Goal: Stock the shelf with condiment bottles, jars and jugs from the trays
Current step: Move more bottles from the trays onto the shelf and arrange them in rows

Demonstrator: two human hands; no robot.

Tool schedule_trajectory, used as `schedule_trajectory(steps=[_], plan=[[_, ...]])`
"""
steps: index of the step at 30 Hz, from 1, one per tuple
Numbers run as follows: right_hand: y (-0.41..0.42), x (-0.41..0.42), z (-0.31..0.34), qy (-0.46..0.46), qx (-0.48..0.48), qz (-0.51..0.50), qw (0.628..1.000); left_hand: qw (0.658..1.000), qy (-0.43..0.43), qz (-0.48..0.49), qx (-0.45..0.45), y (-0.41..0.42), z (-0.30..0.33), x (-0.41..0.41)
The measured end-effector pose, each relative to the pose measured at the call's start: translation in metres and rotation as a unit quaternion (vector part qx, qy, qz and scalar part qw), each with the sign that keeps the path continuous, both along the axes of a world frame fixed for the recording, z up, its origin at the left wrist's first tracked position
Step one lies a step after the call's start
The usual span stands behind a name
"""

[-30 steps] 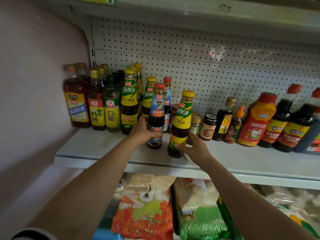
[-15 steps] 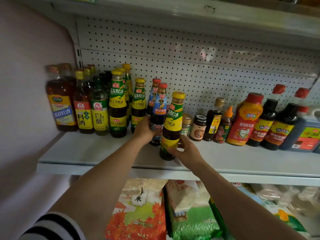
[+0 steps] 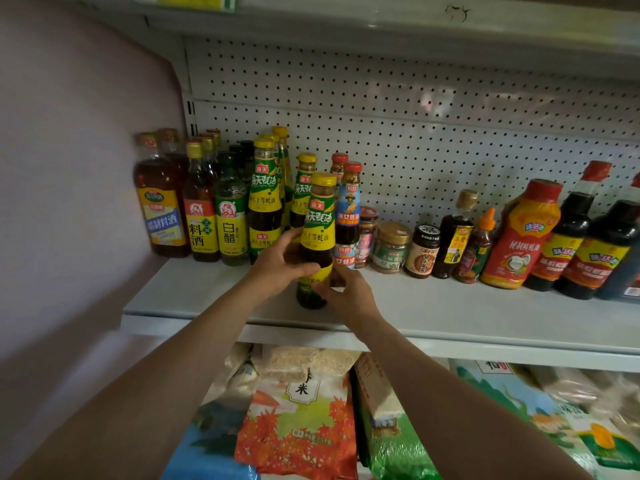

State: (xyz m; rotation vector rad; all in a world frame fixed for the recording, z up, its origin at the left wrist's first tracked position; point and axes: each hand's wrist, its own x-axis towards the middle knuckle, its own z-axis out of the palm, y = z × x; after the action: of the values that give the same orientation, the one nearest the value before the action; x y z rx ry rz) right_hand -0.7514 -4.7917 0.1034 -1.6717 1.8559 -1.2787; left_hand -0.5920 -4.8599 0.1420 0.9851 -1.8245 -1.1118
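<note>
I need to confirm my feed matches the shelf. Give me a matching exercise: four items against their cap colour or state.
Items:
1. white vinegar bottle
2. short jar
3. squat squeeze bottle
4. oyster sauce bottle

States:
A. red cap
B. held by both hands
C. gold lid
D. dark green cap

Pairs: 1-D, 2-C, 3-A, 4-B. The left hand and right hand grip it.

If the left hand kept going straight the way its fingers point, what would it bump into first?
The left hand already has its grip on the yellow-capped oyster sauce bottle, so that bottle comes first. Past it, probably the blue-label bottle just behind and to the right, though depth is hard to judge here.
</note>
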Motion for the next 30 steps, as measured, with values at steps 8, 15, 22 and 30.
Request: schedule_trajectory(steps=[8,15,22,30], plan=[[-0.017,0.017,0.004,-0.099,0.02,-0.04,0.994,0.993,-0.015,0.109,-0.043,-0.013,0.002,0.006],[-0.006,-0.016,-0.007,-0.131,-0.03,-0.182,0.974,0.989,-0.001,0.138,-0.051,-0.024,0.001,-0.01],[-0.017,-0.032,-0.012,-0.13,0.002,-0.119,0.984,0.98,0.035,0.191,-0.051,-0.025,-0.017,-0.021],[-0.034,-0.029,-0.009,-0.15,-0.005,-0.114,0.982,0.979,0.011,0.204,-0.013,-0.032,-0.055,-0.022]])
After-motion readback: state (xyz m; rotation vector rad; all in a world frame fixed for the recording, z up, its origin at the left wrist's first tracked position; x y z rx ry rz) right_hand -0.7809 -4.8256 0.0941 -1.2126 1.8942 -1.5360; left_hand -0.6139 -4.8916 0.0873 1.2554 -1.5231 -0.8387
